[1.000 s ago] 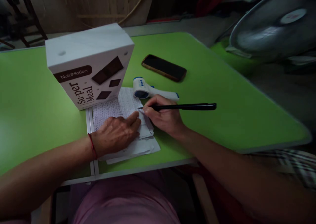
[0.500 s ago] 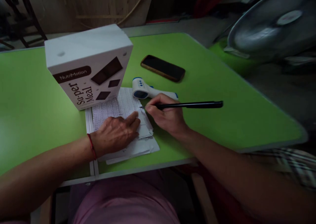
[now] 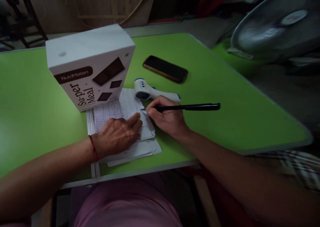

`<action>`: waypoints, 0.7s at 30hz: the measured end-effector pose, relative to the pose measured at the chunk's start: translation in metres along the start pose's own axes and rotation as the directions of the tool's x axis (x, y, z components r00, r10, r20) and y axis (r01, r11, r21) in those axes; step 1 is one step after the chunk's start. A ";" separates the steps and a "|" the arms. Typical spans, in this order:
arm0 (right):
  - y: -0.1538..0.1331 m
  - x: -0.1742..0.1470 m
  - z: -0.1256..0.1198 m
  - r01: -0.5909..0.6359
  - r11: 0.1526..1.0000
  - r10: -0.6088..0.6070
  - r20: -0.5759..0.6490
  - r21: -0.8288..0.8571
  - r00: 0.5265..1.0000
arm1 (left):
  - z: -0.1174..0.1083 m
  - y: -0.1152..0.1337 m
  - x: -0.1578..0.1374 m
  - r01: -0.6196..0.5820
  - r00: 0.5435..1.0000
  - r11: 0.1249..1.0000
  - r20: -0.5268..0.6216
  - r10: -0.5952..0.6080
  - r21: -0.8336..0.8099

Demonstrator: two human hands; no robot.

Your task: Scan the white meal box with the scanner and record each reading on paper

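Note:
Sheets of paper (image 3: 130, 103) covered in dense handwriting lie stacked on the green table. My left hand (image 3: 121, 133) rests palm down across them, fingers stretched toward the right edge. In my right hand (image 3: 168, 118) a black pen (image 3: 201, 106) is pinched, its tip at the paper's right edge; I cannot tell if it touches. Its rear end points right. Just beyond that hand lies a white and blue infrared thermometer (image 3: 145, 90). A white box (image 3: 92, 73) marked "NutriMotion Su-per Meal" stands upright at the far edge of the papers.
A smartphone in a brown case (image 3: 165, 69) lies behind the thermometer. The green table (image 3: 237, 120) has a metal-edged seam running under the papers' left side. A large round metal disc (image 3: 275, 30) stands beyond its right edge, and a wooden panel (image 3: 105, 6) is behind.
My right hand has shifted slightly left with the pen, whose rear end has also swung a little left. My left hand and the papers stay in place.

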State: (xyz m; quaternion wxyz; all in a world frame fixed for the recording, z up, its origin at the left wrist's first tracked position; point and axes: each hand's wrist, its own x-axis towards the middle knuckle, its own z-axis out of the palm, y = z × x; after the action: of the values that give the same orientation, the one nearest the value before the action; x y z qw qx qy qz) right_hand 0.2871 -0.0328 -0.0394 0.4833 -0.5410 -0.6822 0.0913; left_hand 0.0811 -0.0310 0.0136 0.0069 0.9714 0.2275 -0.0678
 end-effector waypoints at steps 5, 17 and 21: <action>0.000 0.000 -0.002 -0.007 1.000 0.007 0.032 0.003 0.999 | 0.000 0.000 -0.001 0.005 1.000 1.000 0.011 -0.005 0.015; 0.002 -0.004 0.002 -0.035 0.999 0.036 -0.024 0.034 0.999 | 0.000 -0.001 -0.001 -0.003 1.000 1.000 0.010 0.003 -0.002; 0.001 -0.003 0.002 -0.058 0.998 0.059 -0.014 0.037 0.998 | 0.000 -0.002 -0.001 -0.002 1.000 1.000 0.005 0.002 -0.014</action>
State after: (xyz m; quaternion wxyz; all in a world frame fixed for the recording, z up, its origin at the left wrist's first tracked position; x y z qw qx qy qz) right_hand 0.2856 -0.0342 -0.0431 0.4952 -0.5526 -0.6607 0.1139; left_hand 0.0794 -0.0300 0.0139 0.0141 0.9713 0.2271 -0.0687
